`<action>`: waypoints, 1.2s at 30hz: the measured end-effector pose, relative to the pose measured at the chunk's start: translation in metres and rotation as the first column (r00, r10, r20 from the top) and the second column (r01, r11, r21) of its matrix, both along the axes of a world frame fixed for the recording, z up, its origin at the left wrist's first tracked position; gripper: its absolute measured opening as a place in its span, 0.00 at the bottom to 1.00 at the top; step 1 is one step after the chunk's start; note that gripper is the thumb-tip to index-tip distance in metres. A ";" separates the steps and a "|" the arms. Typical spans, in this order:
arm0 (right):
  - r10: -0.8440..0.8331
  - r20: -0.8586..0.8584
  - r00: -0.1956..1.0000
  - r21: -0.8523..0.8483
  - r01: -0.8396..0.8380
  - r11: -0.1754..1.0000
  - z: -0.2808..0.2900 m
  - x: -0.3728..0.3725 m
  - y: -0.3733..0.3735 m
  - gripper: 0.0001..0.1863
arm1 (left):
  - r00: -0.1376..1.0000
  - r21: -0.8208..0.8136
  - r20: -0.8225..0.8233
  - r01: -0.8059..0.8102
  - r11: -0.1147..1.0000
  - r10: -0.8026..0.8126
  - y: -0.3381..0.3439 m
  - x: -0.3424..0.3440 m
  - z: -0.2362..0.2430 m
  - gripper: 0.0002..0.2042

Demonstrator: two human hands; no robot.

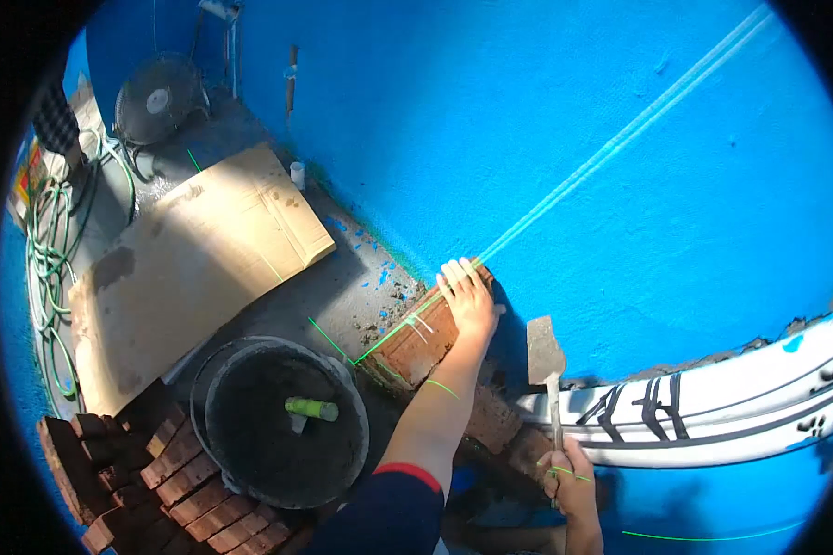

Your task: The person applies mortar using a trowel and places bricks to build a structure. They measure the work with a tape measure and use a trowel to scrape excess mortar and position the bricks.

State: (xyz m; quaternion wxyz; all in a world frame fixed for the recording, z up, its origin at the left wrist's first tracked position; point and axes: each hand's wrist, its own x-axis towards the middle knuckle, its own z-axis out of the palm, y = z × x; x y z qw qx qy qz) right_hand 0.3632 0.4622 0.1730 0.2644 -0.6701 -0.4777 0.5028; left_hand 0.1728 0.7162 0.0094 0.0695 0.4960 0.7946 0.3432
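Note:
My left hand (470, 301) lies on the far end of a reddish-brown brick (421, 340) beside the blue wall, its fingers stretched over the edge. The brick belongs to a low course, with more mortar-stained bricks (492, 424) nearer to me. In my right hand (569, 476) is a trowel (546, 351), held upright by its handle. Its grey, mortar-coated blade stands to the right of the brick, apart from it. Thin bright green lines cross the brick and my left forearm.
Left of the brick stands a black bucket (213, 435) with a lime-green cylindrical thing (313, 409) inside. Stacked bricks (199, 476), flattened cardboard (185, 250), a green hose (55, 240) and a fan (160, 97) lie farther left. White strapped panels (713, 416) lean at the right; someone stands far left.

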 end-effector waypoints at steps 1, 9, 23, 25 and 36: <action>-0.005 0.045 0.999 0.055 0.003 0.998 0.003 -0.007 0.011 0.25 | 0.991 -0.058 -0.099 0.082 0.995 -0.087 -0.007 0.001 -0.004 0.61; 0.019 0.032 0.999 0.121 -0.023 0.992 0.008 -0.051 0.077 0.27 | 0.966 0.104 -0.230 0.144 0.984 -0.118 -0.009 -0.006 -0.029 0.21; 0.173 0.346 0.922 0.066 -0.208 0.976 -0.008 -0.071 0.141 0.25 | 0.988 0.055 -0.138 0.077 0.996 -0.069 0.003 0.006 -0.034 0.24; 0.221 0.350 0.910 0.075 -0.263 0.962 -0.008 -0.075 0.148 0.25 | 0.992 0.137 -0.128 0.026 0.990 -0.008 0.003 0.004 -0.033 0.23; 0.264 0.371 0.890 -0.061 -0.261 0.963 -0.006 -0.064 0.153 0.24 | 0.998 0.124 -0.056 0.004 0.992 0.003 0.008 0.002 -0.030 0.26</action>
